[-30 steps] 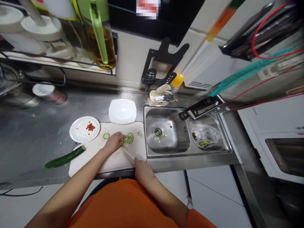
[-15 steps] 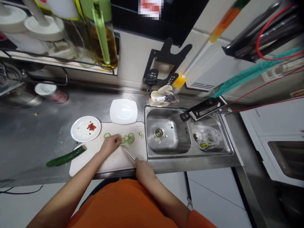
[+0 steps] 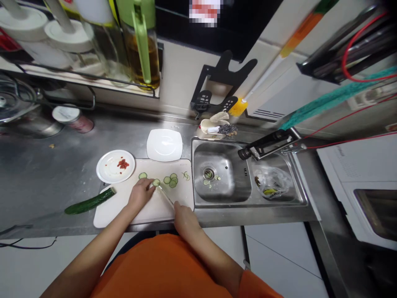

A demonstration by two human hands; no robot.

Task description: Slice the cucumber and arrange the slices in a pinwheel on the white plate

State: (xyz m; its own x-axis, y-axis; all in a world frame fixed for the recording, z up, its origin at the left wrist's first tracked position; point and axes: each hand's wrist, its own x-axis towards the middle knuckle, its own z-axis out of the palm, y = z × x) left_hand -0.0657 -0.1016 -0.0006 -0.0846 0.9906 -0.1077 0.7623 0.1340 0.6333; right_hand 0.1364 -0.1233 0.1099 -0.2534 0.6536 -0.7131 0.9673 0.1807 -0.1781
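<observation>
My left hand (image 3: 141, 193) pinches a cucumber slice (image 3: 156, 182) above the white cutting board (image 3: 124, 207). My right hand (image 3: 185, 219) is closed round the handle of a knife (image 3: 166, 196), whose blade reaches up and left to the slice. A small pile of cucumber slices (image 3: 173, 180) lies to the right of the blade, with thin curved peelings (image 3: 186, 176) beyond it. Another slice (image 3: 143, 175) rests on the board above my left hand. A long cucumber (image 3: 89, 203) with one cut end lies partly over the board's left edge.
A round plate with red pieces (image 3: 108, 167) touches the board's upper left corner, and a white square plate (image 3: 164, 145) stands behind the board. On the right is a steel sink (image 3: 217, 194) with a plastic bag (image 3: 274, 182). Bottles (image 3: 145, 54) stand on a rack above.
My left hand has turned slightly, and the slice at its fingertips now shows clearly, apart from the pile. The knife and my right hand have moved slightly left. The whole view has shifted a little.
</observation>
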